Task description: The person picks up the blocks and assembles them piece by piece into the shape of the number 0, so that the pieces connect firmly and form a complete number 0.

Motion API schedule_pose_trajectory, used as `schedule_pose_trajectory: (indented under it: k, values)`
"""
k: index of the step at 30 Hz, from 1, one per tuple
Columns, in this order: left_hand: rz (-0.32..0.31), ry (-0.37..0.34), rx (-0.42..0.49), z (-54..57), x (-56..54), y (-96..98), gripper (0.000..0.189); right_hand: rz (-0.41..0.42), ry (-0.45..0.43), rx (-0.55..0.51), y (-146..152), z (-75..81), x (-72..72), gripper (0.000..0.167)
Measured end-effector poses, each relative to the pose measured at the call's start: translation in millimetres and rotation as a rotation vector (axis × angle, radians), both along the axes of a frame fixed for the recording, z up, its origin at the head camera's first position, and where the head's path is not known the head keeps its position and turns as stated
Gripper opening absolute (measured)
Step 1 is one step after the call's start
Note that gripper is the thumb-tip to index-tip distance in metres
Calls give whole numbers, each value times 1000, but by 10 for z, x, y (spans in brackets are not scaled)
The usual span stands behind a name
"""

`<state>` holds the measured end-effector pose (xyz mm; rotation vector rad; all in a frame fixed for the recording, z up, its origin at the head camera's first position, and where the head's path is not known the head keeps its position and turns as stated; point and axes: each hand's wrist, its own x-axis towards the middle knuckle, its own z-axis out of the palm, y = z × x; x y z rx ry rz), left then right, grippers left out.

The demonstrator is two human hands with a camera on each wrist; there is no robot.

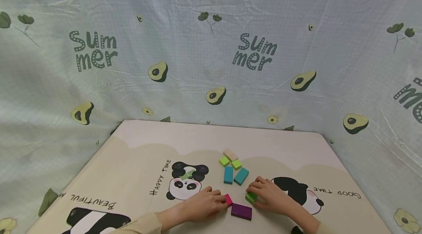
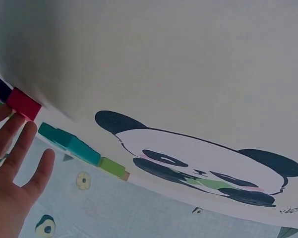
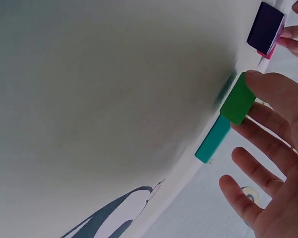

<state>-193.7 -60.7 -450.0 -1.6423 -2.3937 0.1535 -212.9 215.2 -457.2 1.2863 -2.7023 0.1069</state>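
Pinching a green block (image 1: 251, 197) between thumb and fingertips, the right hand (image 1: 273, 196) works low over the panda-print tabletop (image 1: 204, 135), its other fingers spread. Across from it, the left hand (image 1: 206, 205) has bent fingers on a red block (image 1: 228, 200); where its thumb sits, one cannot tell. And there's a purple block (image 1: 241, 211) lying between the two hands, its far-left corner right by the red one! Up towards the tabletop's far edge, two teal blocks (image 1: 228, 175) fan apart, then come two lime blocks (image 1: 224, 161), and a tan block (image 1: 230, 155) lies just beyond those, nearest that edge. Behind it all hangs an avocado-print sheet (image 1: 184, 51).
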Motion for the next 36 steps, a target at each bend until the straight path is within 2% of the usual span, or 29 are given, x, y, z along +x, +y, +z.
schedule_pose_trajectory:
  k: [8, 13, 21, 31, 36]
  values:
    - [1, 8, -3, 0, -5, -2, 28, 6, 17, -30, 34, -25, 72, 34]
    - [-5, 30, 10, -1, -4, 1, 26, 0, -12, -24, 51, -9, 107, 32]
    - [-14, 42, 23, -1, 1, 10, 25, 24, 55, -35, 100, -29, 165, 30]
    - [-4, 29, 18, -11, 10, 7, 26, 6, -16, -23, 143, -7, 237, 28]
    - [-6, 28, 20, -27, 12, 8, 26, 28, 7, -47, 150, -20, 262, 29]
